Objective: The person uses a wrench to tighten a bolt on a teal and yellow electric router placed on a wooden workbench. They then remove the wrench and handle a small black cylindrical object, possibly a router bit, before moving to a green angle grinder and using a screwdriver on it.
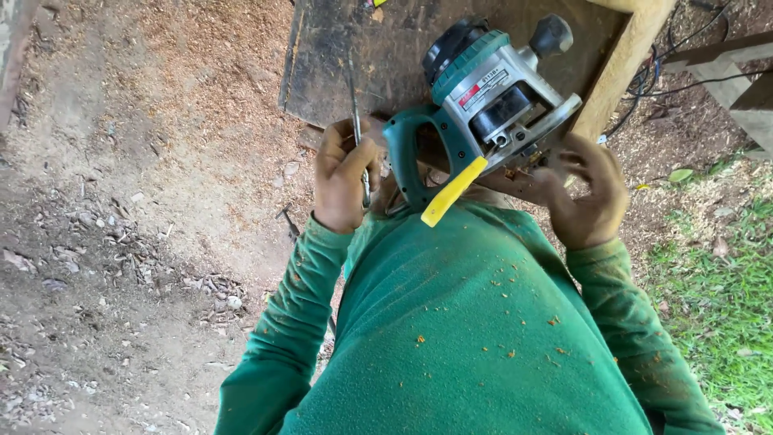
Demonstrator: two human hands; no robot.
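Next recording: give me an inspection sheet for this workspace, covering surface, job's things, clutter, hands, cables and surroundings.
Surface: dark wooden board over bare ground, dusted with sawdust.
Job's things: green and silver router tilted on its side against the person's body; thin metal wrench; yellow tab sticking out below the router.
Clutter: sawdust and wood chips on the ground; orange chips on the green shirt.
Hands: left hand grips the wrench; right hand is at the router's base.
Cables: dark cables by the wooden post.
Surroundings: grass on the right, dirt on the left.
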